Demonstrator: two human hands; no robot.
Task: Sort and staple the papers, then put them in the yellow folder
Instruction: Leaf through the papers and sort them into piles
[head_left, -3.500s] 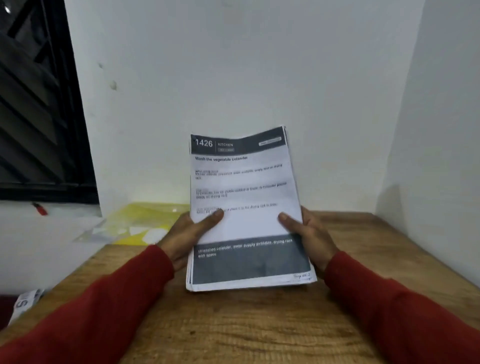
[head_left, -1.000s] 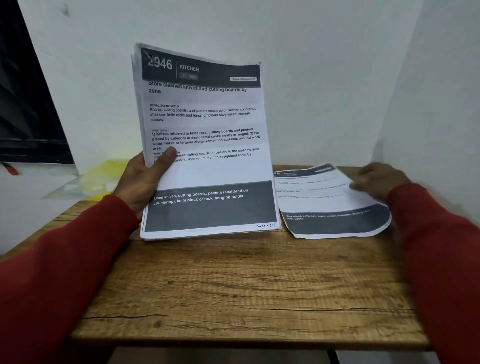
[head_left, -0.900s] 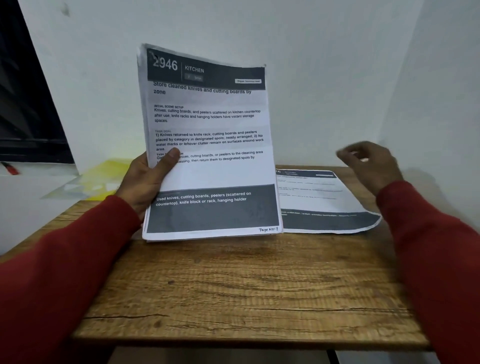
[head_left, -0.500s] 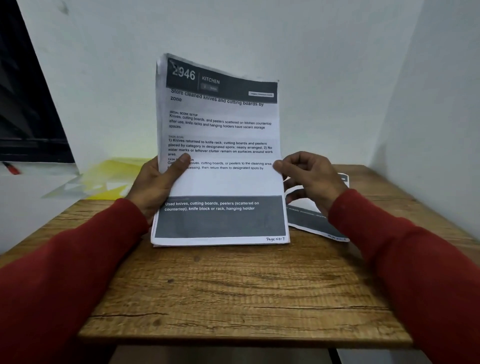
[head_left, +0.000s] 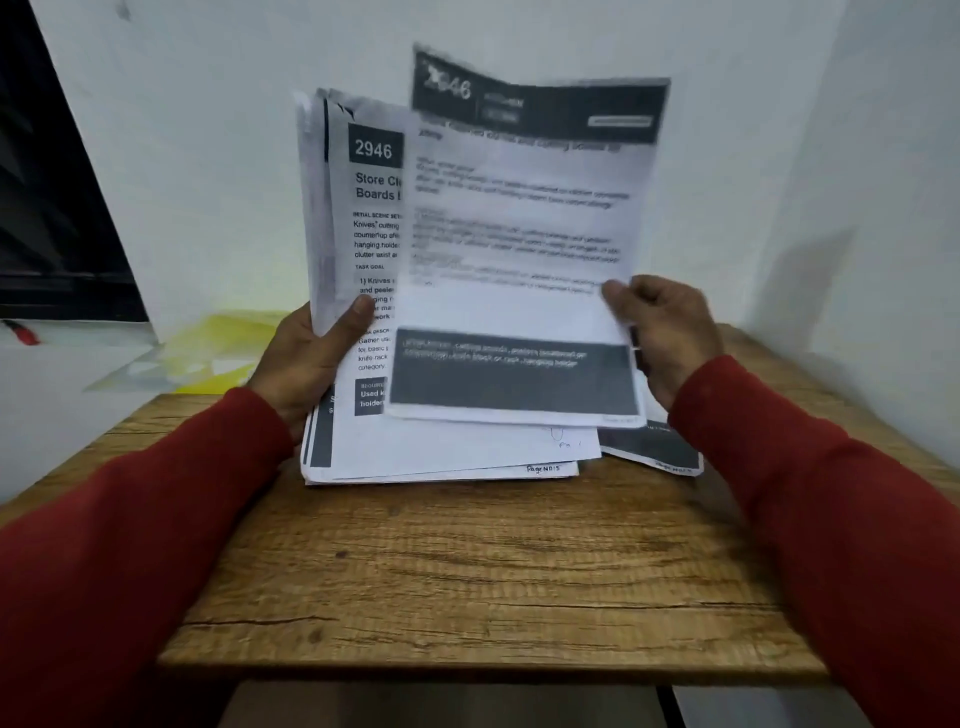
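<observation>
A wood-grain bench (head_left: 467, 582) fills the lower frame, red sleeves reaching in from both sides; at centre the left hand (head_left: 306, 364) grips a fanned paper stack (head_left: 363, 260) headed "2946" and "Store Cl… Boards", a lower corner handwritten "Page No 5". The right hand (head_left: 660, 332) pinches a blurred sheet (head_left: 519, 249) lifted off it, above a sheet on the bench (head_left: 654, 447). Farther, left of centre, lies the translucent yellow folder (head_left: 208, 353)

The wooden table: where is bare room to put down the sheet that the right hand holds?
The wooden table is bare along the near edge, in front of the paper stack. The far right is crowded: a sheet lies there, under the right hand.
</observation>
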